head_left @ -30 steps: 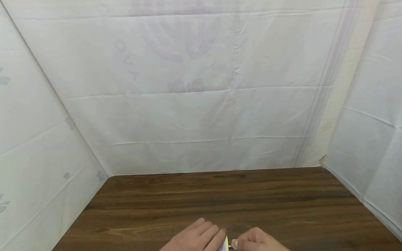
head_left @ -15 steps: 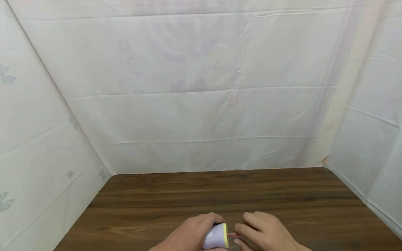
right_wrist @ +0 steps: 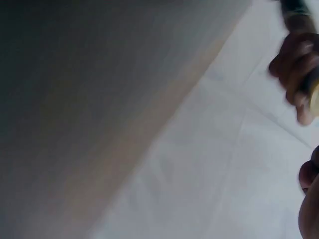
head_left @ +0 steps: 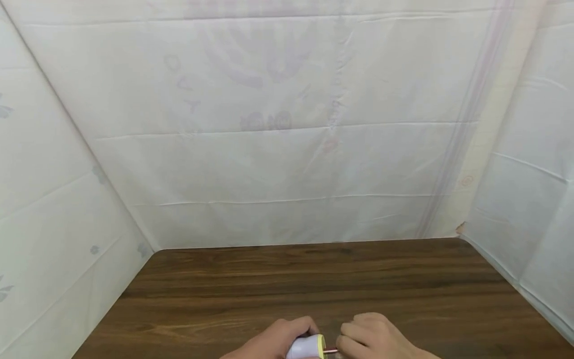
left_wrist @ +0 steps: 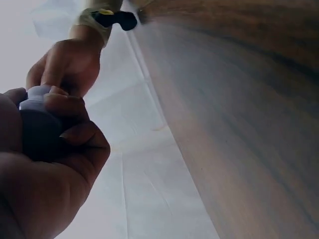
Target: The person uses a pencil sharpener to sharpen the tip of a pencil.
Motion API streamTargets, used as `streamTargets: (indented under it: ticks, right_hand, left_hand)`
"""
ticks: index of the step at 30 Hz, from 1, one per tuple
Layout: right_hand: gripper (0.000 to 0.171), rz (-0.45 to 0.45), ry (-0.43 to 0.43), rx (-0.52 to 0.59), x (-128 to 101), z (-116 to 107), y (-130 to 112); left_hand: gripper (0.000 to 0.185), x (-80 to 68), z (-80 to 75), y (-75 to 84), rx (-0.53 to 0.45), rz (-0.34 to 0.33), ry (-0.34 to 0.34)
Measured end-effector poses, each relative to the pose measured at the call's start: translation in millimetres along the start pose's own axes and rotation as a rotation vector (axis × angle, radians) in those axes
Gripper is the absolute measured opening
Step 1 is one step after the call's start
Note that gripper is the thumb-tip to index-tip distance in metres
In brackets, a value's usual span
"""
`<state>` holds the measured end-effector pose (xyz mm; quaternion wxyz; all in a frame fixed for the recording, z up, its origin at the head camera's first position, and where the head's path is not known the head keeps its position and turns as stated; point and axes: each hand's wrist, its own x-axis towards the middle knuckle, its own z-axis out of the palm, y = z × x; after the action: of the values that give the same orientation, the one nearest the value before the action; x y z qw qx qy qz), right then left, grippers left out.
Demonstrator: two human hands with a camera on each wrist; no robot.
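At the bottom of the head view my left hand point(head_left: 275, 341) grips a pale lavender cylinder point(head_left: 304, 347) with a yellow rim point(head_left: 321, 346), lying sideways. A thin reddish, shiny rod point(head_left: 331, 350) sticks out of its rimmed end. My right hand point(head_left: 374, 339), fingers curled, holds the rod's other end, which is hidden in the fist. The left wrist view has the cylinder point(left_wrist: 42, 127), dark in shade, inside my left hand point(left_wrist: 60, 174), with my right hand point(left_wrist: 67, 64) close beyond. Blurred in the right wrist view, the yellow rim point(right_wrist: 314, 97) shows at the right edge.
A dark brown wooden table point(head_left: 287, 279) lies under both hands. White sheeting point(head_left: 269, 164) rises behind it and along the left and right sides. A dark strapped device point(left_wrist: 117, 19) sits on my right wrist.
The left hand has turned from lying over the cylinder to gripping it round the side, baring more of it. The right hand has shifted its grip from a thumb-side pinch to curled fingers.
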<state>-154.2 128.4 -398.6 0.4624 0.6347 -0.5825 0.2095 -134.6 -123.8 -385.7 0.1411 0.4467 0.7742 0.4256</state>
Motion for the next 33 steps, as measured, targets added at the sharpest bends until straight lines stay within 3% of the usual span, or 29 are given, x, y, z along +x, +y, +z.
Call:
streamTargets:
  ticks: [5, 7, 9, 13, 15, 17, 19, 21, 24, 27, 30, 33]
  right_hand:
    - [0.034, 0.407, -0.063, 0.322, -12, 3, -17]
    - [0.034, 0.579, -0.092, 0.458, -12, 1, -21]
    - [0.033, 0.752, -0.129, 0.630, -11, -2, -22]
    - [0.036, 1.078, -0.194, 1.157, -8, -10, -18]
    - [0.043, 1.231, -0.236, 1.389, -7, -13, -16]
    - [0.048, 1.319, -0.273, 1.533, -7, -16, -15]
    - [0.050, 1.351, -0.307, 1.583, -8, -17, -15]
    - [0.047, 1.317, -0.327, 1.527, -8, -17, -15]
    - [0.030, 1.194, -0.332, 1.317, -8, -17, -14]
    - [0.009, 1.063, -0.299, 1.046, -8, -17, -13]
    - [0.016, 0.880, -0.241, 0.763, -11, -14, -14]
    - [0.016, 0.642, -0.176, 0.399, -12, -10, -13]
  left_hand:
    - [0.042, -3.6, 1.9, 2.0, 0.265, 0.011, 0.066]
    - [0.048, -5.2, 3.2, 2.9, 0.382, 0.046, 0.110]
    - [0.052, -5.3, 5.4, 2.8, 0.535, 0.127, 0.155]
    - [0.047, -1.5, 11.2, 1.2, 0.956, 0.361, 0.261]
    - [0.042, 0.8, 13.8, 0.7, 1.118, 0.453, 0.304]
    - [0.039, 2.6, 15.0, 0.1, 1.212, 0.508, 0.318]
    - [0.037, 3.1, 13.3, -1.0, 1.195, 0.524, 0.303]
    - [0.039, 2.4, 8.7, -3.1, 1.104, 0.507, 0.281]
    - [0.048, -0.6, 1.1, -3.1, 0.863, 0.394, 0.248]
    - [0.044, -2.7, -0.9, -0.3, 0.616, 0.273, 0.275]
    - [0.035, -2.5, 0.8, 1.9, 0.431, 0.203, 0.313]
    - [0.034, -1.8, 0.3, 0.8, 0.256, 0.143, 0.318]
